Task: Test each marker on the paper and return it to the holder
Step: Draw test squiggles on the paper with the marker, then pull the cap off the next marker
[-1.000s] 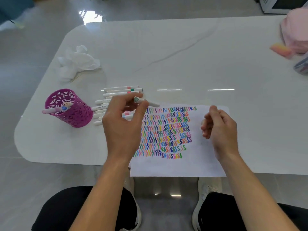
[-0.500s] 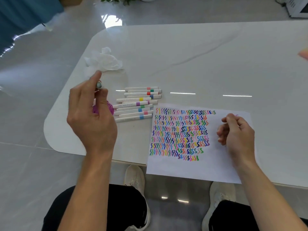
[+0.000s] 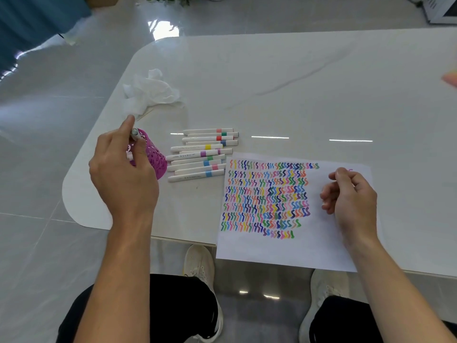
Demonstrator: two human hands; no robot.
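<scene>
While pinching the marker (image 3: pixel 134 132) between thumb and forefinger of the left hand (image 3: pixel 123 174), holding it at the mouth of the purple holder (image 3: pixel 155 158), lower end hidden behind the fingers. Resting the right hand (image 3: pixel 351 199) on the right part of the paper (image 3: pixel 284 251), fingers curled inward; contents not determinable. Leaving a row of markers (image 3: pixel 201 154) lying side by side between holder and paper, on the table (image 3: pixel 296 82).
</scene>
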